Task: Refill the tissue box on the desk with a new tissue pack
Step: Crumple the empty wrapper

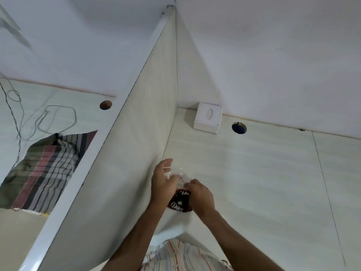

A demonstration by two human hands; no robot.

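A white square tissue box (207,120) with an oval slot stands at the back of the pale desk (263,173), against the wall near the partition corner. Close to the desk's front edge both my hands hold a tissue pack (180,200) in a dark red and clear wrapper with white lettering. My left hand (163,181) grips its left side, with clear wrapper film between the fingers. My right hand (201,196) grips its right side. Most of the pack is hidden by the hands.
A tall pale partition (136,133) rises just left of my hands. A round cable hole (239,127) lies right of the box. Beyond the partition, another desk carries loose cables (48,118), a striped cloth (46,169) and a cable hole (105,105).
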